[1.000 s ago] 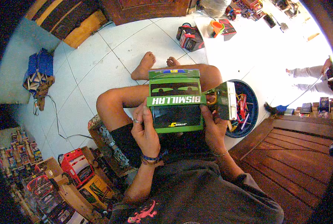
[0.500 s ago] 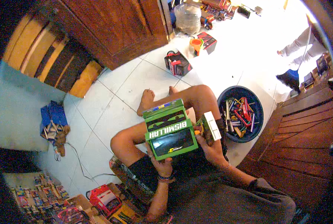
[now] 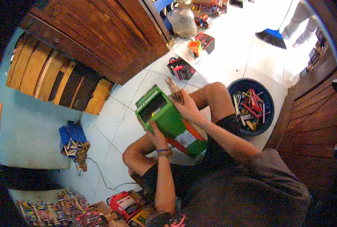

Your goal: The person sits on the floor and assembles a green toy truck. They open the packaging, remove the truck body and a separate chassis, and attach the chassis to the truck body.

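A green toy truck body [image 3: 172,123] with dark window panels and an orange-red strip is tilted above my lap. My left hand [image 3: 158,138] grips its near left side, thumb on the green face. Over the truck's far right side, my right hand [image 3: 187,108] is closed around a flat brown piece [image 3: 174,90], which stands up from the fingers. What kind of piece it is I cannot make out. Whether the right hand also touches the truck is unclear.
A dark tub [image 3: 268,125] of loose coloured and wooden pieces stands right of my knee. Ahead lie a black-red box [image 3: 181,69] and an orange cup [image 3: 194,46]. A blue box [image 3: 72,132] sits left; a red toy truck [image 3: 124,204] lower left. Someone holds a blue broom [image 3: 273,37].
The truck body has turned from its windowed front toward its green side, its far end tipping left. My right hand has moved left and forward over it with the piece. The broom has swung left.
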`<action>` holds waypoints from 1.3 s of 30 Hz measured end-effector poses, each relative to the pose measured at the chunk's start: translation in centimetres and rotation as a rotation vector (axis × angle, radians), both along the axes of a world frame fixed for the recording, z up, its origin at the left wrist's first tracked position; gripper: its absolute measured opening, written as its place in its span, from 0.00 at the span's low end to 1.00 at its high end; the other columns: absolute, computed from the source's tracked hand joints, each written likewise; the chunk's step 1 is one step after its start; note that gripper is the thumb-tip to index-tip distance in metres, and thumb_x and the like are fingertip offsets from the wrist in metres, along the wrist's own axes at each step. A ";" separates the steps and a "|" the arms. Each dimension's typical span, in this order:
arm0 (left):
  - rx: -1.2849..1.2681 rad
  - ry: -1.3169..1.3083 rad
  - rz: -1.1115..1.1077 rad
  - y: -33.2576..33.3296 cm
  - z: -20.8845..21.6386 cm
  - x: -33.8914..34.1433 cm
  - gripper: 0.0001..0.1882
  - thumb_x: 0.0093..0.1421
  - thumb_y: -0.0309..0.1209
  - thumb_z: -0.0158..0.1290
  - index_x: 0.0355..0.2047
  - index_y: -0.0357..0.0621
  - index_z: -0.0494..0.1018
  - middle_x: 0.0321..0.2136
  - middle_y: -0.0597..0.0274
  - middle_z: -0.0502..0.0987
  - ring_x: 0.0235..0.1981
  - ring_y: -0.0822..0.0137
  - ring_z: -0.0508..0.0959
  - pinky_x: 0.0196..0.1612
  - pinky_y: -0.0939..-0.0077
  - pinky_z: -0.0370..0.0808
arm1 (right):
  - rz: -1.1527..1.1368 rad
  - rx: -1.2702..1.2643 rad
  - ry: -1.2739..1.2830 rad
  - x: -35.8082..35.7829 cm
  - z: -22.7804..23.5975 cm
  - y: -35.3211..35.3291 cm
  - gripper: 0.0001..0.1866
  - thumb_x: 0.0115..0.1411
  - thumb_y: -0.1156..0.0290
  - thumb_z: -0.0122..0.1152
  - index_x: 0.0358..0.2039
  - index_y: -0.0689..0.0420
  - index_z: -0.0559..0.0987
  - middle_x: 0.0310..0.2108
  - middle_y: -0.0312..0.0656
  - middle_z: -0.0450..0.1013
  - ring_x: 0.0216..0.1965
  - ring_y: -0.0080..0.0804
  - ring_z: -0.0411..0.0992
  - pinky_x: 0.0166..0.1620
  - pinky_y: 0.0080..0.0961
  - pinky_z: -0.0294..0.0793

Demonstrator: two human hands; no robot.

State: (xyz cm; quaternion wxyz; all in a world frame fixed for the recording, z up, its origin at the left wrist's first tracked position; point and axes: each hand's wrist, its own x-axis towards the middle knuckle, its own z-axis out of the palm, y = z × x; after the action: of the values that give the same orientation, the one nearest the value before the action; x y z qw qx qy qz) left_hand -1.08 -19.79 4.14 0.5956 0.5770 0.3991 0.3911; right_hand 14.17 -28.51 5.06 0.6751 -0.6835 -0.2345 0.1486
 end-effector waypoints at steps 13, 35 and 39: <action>0.012 -0.012 -0.029 6.4 -1.5 2.1 0.45 0.61 0.66 0.49 0.61 0.38 0.63 0.53 0.52 0.71 0.48 0.57 0.74 0.50 0.59 0.74 | -0.125 -0.035 0.022 0.5 -0.4 6.2 0.25 0.60 0.49 0.63 0.42 0.57 0.69 0.30 0.55 0.75 0.36 0.53 0.76 0.39 0.44 0.74; -0.043 -0.024 -0.088 5.5 0.1 1.9 0.49 0.58 0.67 0.52 0.63 0.37 0.62 0.55 0.52 0.71 0.52 0.56 0.74 0.53 0.59 0.72 | -0.106 -0.124 0.007 0.8 -1.1 6.7 0.24 0.61 0.49 0.63 0.40 0.56 0.70 0.29 0.53 0.75 0.35 0.50 0.76 0.38 0.43 0.73; -0.099 -0.025 -0.092 4.9 1.0 1.3 0.42 0.60 0.62 0.53 0.61 0.39 0.65 0.53 0.54 0.72 0.49 0.58 0.75 0.52 0.60 0.73 | -0.110 -0.081 -0.026 0.1 -0.8 5.9 0.23 0.61 0.51 0.64 0.41 0.57 0.70 0.29 0.51 0.75 0.35 0.49 0.76 0.38 0.41 0.72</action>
State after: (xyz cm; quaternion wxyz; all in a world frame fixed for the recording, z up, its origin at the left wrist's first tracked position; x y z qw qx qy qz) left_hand 0.19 -14.88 5.15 0.6457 0.5599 0.3834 0.3503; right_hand 14.25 -22.60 4.26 0.6510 -0.7240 -0.1989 0.1117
